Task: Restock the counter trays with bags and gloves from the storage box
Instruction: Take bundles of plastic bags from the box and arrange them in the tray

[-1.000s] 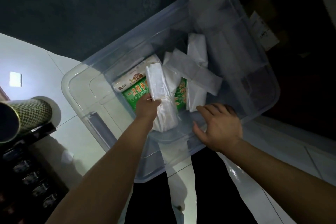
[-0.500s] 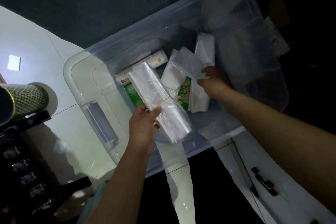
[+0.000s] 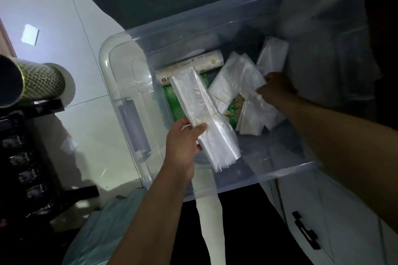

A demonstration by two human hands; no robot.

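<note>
A clear plastic storage box (image 3: pixel 120 75) stands on the tiled floor. My left hand (image 3: pixel 183 142) grips a banded bundle of clear plastic bags (image 3: pixel 202 114), lifted above the box's near side. Deeper inside, my right hand (image 3: pixel 276 90) closes on a second bundle of white bags (image 3: pixel 237 79). Under these lie a green printed glove pack (image 3: pixel 235 112) and a white roll (image 3: pixel 193 64). Another white bag bundle (image 3: pixel 273 54) leans against the far right wall.
A patterned green cylinder (image 3: pixel 38 84) lies on a dark rack (image 3: pixel 25 157) at the left. A white cabinet with a black handle (image 3: pixel 305 230) is at the lower right. Pale blue fabric (image 3: pixel 103 226) sits below the box.
My left hand has lifted the clear bag bundle up and toward me. My right hand left the box's near rim, reached in and took hold of the white bags.
</note>
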